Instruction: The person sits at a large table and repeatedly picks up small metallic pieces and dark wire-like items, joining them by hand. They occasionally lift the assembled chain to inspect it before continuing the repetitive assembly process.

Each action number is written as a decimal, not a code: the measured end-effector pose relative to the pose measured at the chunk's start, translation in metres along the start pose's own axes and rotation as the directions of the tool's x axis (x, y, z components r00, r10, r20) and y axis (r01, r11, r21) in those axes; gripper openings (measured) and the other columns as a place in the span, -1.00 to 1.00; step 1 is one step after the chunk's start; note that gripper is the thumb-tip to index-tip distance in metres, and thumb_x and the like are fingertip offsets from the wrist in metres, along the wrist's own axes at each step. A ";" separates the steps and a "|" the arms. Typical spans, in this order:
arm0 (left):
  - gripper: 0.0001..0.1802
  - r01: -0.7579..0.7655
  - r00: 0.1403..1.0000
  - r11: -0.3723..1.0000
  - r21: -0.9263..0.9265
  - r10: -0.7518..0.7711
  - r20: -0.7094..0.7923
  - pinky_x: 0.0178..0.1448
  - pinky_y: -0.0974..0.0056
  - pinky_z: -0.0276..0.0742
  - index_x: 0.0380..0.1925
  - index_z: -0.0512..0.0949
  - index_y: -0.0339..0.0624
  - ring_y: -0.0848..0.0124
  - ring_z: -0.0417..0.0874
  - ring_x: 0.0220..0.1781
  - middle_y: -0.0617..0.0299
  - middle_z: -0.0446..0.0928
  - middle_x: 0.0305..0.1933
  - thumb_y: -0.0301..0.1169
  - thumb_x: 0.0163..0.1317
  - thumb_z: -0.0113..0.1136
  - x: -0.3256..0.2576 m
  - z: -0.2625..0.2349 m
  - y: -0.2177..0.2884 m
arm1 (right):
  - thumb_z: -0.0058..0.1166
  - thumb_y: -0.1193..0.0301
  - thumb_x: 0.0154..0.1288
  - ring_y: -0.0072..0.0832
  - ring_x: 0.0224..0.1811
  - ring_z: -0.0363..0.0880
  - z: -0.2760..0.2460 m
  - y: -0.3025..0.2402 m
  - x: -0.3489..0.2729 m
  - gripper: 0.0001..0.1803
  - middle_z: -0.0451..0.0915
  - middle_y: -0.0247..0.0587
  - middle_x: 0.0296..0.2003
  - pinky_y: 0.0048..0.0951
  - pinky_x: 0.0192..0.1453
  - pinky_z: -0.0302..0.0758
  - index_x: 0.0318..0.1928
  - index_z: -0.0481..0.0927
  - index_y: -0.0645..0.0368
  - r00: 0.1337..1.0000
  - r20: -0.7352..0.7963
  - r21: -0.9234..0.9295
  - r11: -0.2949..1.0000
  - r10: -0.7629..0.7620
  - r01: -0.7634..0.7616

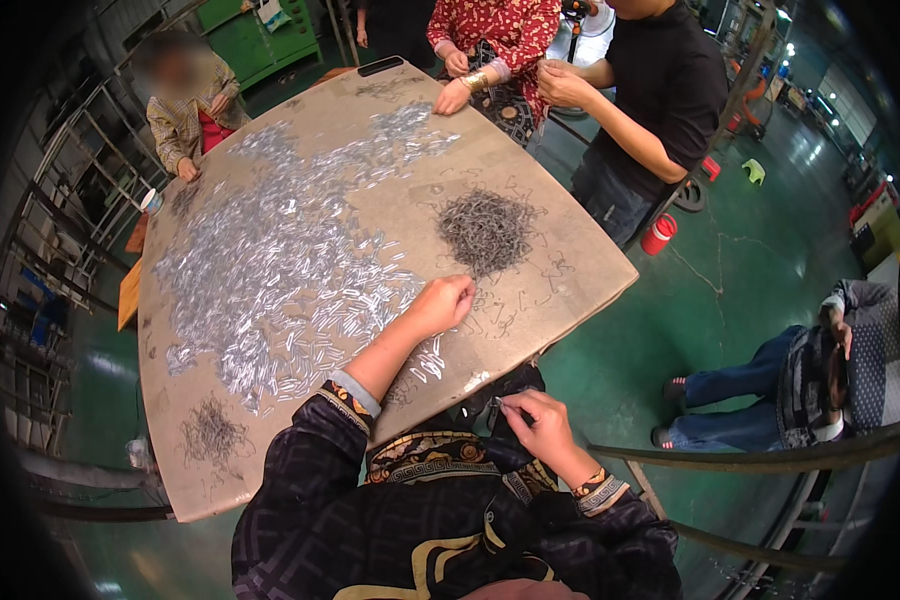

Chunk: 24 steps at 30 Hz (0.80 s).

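Note:
My left hand (442, 303) reaches out over the worn table (570, 270), its fingers curled down on the small wire hooks scattered near the dark heap of wire hooks (487, 231). What it pinches is too small to make out. My right hand (533, 418) stays close to my body below the table's near edge, fingers pinched on a small silvery metal piece (497, 405). A wide spread of shiny metal strips (270, 270) covers the left and middle of the table.
A smaller dark wire pile (213, 433) lies at the near left corner. Three other people work at the far side and left edge. Another person (810, 375) crouches on the green floor at right. A red cylinder (658, 234) stands on the floor; metal railings run at right.

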State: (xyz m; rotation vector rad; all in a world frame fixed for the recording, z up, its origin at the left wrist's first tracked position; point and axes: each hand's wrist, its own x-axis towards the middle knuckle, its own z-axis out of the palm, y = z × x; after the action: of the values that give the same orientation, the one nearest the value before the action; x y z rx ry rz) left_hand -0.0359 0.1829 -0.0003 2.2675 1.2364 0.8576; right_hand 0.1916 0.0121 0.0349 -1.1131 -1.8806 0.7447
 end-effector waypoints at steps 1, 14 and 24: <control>-0.91 0.045 0.999 0.998 -0.053 -0.045 -0.003 -0.27 0.21 0.55 -0.37 0.52 -0.32 0.24 0.66 -0.41 0.05 0.61 -0.41 -0.52 0.17 0.17 0.001 0.000 0.000 | 0.23 0.59 0.09 -0.20 -0.38 0.63 0.000 0.001 0.000 -0.89 0.63 -0.12 -0.42 -0.32 -0.27 0.53 -0.31 0.66 0.26 1.000 -0.002 0.003 1.000 -0.002 0.002; -0.94 0.363 0.931 0.513 -0.778 -0.228 0.284 -0.34 0.46 0.45 -0.23 0.45 -0.23 0.55 0.60 -0.38 0.18 0.64 -0.28 -0.47 0.39 0.05 -0.048 -0.019 0.059 | 0.21 0.61 0.12 -0.25 -0.43 0.63 0.000 0.002 0.001 -0.89 0.63 -0.11 -0.43 -0.37 -0.35 0.53 -0.29 0.65 0.28 0.996 -0.041 0.039 0.996 0.075 -0.074; -0.95 0.369 0.928 0.719 -0.589 -0.316 0.196 -0.32 0.42 0.47 -0.31 0.47 -0.23 0.58 0.51 -0.46 0.29 0.58 -0.42 -0.50 0.30 0.12 -0.080 0.012 0.053 | 0.22 0.60 0.13 -0.26 -0.44 0.63 0.003 -0.002 0.001 -0.90 0.62 -0.11 -0.44 -0.37 -0.35 0.53 -0.30 0.65 0.27 0.997 -0.038 0.044 0.997 0.072 -0.070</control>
State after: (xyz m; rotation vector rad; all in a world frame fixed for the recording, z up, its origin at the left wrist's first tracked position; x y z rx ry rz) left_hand -0.0293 0.0869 -0.0016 1.4714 1.0799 0.8547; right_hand 0.1877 0.0121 0.0356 -1.1640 -1.7922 0.7939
